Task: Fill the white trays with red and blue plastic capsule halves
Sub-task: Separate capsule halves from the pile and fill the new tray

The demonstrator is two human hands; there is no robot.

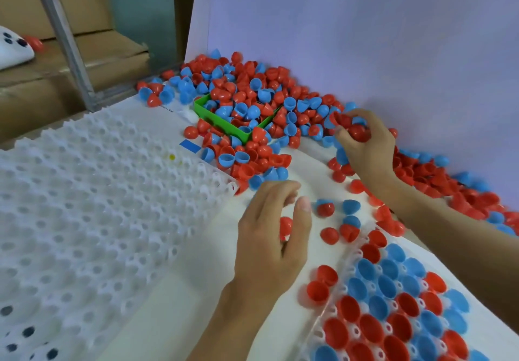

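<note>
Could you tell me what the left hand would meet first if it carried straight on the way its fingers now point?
Probably the blue capsule half just beyond the left hand, at the near edge of the loose pile; depth is hard to judge.

The capsule halves [247,99] are red and blue, heaped in a mixed scatter against a pale lilac backboard [365,23]. A bright green box [222,120] sits among them. Both trays are white — the left tray [84,206] shows plain dimples, the right tray [393,304] patches of red and blue.
</note>
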